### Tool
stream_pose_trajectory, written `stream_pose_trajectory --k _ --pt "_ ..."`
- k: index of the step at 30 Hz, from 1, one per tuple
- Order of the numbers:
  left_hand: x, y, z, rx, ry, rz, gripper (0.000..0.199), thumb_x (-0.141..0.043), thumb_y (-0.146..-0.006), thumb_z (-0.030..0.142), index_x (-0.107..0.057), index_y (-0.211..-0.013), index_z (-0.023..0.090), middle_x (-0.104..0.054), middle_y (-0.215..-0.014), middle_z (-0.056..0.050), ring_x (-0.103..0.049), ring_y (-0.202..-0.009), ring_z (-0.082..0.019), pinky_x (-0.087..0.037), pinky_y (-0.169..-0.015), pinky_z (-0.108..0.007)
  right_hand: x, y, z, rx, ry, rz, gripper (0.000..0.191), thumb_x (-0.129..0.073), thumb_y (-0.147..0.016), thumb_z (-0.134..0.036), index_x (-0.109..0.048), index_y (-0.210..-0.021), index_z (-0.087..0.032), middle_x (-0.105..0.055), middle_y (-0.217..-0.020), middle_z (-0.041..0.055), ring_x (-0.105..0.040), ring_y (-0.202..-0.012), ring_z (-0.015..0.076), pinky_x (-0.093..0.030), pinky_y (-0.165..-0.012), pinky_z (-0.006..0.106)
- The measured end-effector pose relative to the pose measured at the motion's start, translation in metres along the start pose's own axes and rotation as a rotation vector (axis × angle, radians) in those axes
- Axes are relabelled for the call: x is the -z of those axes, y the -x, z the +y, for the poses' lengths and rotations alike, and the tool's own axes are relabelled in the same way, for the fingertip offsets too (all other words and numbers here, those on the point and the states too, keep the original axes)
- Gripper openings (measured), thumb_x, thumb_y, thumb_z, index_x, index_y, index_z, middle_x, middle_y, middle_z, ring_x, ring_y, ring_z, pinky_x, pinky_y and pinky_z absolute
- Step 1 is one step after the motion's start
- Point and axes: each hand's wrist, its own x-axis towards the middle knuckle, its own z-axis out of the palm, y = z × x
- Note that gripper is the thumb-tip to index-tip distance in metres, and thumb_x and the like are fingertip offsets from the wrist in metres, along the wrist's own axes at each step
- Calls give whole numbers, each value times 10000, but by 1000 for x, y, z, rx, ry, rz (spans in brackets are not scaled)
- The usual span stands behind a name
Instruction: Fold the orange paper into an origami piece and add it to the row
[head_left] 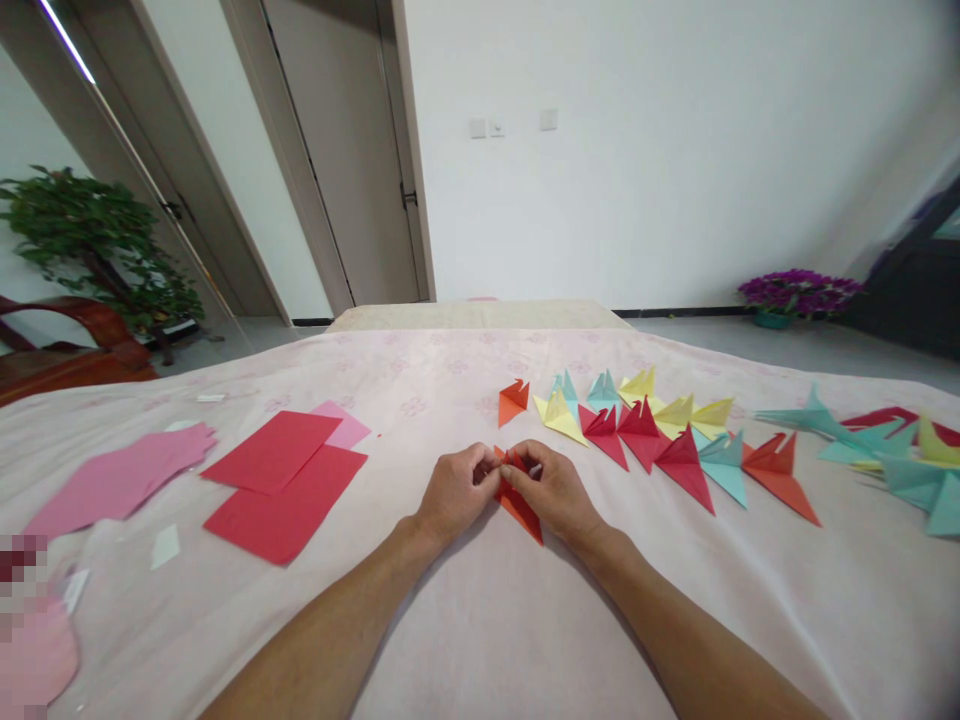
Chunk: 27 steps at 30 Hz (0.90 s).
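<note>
An orange paper crane (523, 512), partly folded, lies between my hands at the middle of the table. My left hand (463, 487) pinches its upper end from the left. From the right, my right hand (550, 484) grips the same end, thumb and fingertips meeting those of the left. My fingers hide most of the upper part of the paper; its long pointed end stretches toward me. Just beyond my hands stands a small orange crane (514, 402). A yellow crane (561, 416) and a red crane (603, 432) are close to my right hand.
Several more red, teal, yellow and orange cranes (780, 468) spread across the table's right side. To the left lie red paper squares (289, 505) and a fan of pink sheets (124, 480). A pale flowered cloth (480, 640) covers the table. Purple flowers (799, 292) stand on the floor beyond.
</note>
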Motion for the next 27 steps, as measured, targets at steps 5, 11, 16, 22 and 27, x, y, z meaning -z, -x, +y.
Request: stream_pose_trajectory --k 5,11,16,22,27 --pt "-1 0 0 9 19 -2 80 -574 -815 222 -632 -789 173 -653 -686 13 -582 -609 -114 -417 -591 -215 -1 0 -1 -2 35 8 73 -566 -796 -251 -583 -746 -202 -637 -728 -10 -581 -683 149 -432 -638 254" --pt "-2 0 0 82 116 -9 104 -586 -811 249 -643 -783 166 -673 -685 -3 -604 -609 -123 -430 -573 -214 -1 2 -1 4 59 2 57 -559 -794 -239 -601 -776 -206 -639 -740 -9 -586 -690 151 -437 -638 249" --pt "-2 0 0 128 188 -34 112 -604 -799 264 -649 -797 162 -689 -694 -20 -621 -607 -132 -439 -561 -215 -1 3 -1 36 137 21 77 -545 -796 -226 -620 -791 -209 -640 -738 -6 -581 -689 153 -439 -648 252" --pt "-4 0 -4 173 253 -53 127 -621 -789 280 -642 -800 156 -682 -682 -25 -608 -580 -124 -438 -536 -209 -1 4 -2 41 164 35 101 -536 -785 -205 -637 -784 -210 -651 -738 -1 -584 -683 153 -439 -644 249" --pt "-5 0 -3 208 331 -68 149 -638 -776 297 -625 -789 149 -663 -649 -17 -594 -539 -115 -440 -510 -207 -1 4 -3 41 164 45 111 -542 -771 -199 -652 -780 -213 -663 -732 6 -583 -676 160 -443 -644 256"
